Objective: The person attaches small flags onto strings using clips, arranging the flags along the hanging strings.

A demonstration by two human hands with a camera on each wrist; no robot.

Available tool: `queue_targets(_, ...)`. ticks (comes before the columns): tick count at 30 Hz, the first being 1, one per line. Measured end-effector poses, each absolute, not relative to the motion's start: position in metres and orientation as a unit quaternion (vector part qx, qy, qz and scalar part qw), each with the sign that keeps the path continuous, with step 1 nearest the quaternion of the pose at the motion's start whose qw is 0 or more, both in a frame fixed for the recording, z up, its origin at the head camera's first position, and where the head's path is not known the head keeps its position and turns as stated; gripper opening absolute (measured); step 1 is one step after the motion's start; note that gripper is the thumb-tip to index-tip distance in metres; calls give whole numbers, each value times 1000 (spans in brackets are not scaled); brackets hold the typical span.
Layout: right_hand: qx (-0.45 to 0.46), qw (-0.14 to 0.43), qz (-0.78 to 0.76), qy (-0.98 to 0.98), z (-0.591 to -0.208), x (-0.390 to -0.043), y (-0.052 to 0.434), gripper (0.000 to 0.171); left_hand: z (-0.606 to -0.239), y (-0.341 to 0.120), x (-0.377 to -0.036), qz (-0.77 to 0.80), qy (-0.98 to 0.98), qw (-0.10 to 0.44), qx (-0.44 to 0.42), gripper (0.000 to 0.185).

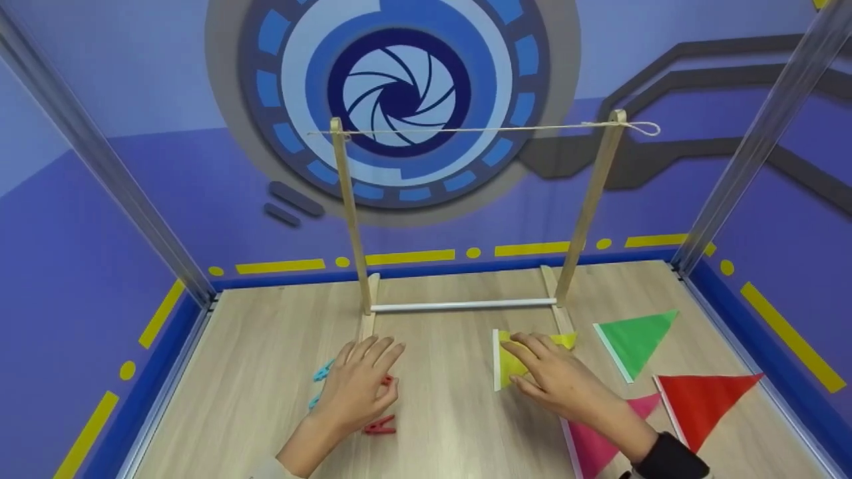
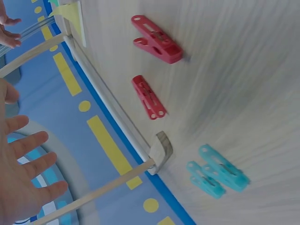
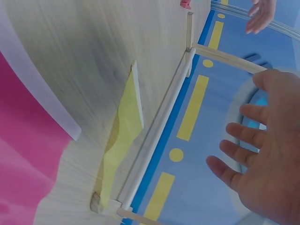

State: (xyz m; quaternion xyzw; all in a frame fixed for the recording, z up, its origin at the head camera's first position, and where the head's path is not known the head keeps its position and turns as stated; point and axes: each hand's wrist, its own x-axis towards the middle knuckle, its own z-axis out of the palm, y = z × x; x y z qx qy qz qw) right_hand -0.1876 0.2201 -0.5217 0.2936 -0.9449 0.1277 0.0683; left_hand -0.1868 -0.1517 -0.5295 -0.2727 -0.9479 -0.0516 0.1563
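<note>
hands: both spread, empty | left hand (image 1: 359, 386) over red pegs (image 2: 152, 70) | right hand (image 1: 556, 379) over yellow flag (image 1: 509, 362)

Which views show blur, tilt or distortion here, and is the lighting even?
Head view: sharp and evenly lit; the frame's posts splay outward, suggesting wide-angle distortion, and the left hand hides some pegs. Left wrist view: tilted, with streaky blur on the table, though the red pegs stay readable. Right wrist view: tilted, soft, yellow flag blurred.
</note>
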Motion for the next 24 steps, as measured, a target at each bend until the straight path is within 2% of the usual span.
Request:
queue_targets(13, 291, 68, 133, -945, -540, -186, 219, 53, -546, -171, -189, -108, -945, 113, -287, 52)
queue_targets(20, 276, 37, 148, -949, -555, -184, 220, 54, -564, -184, -190, -150, -943, 48, -291, 52)
queue_targets(24, 266, 30, 154, -951, -559, -185, 221, 54, -573, -191, -196, -183, -935, 37, -302, 55)
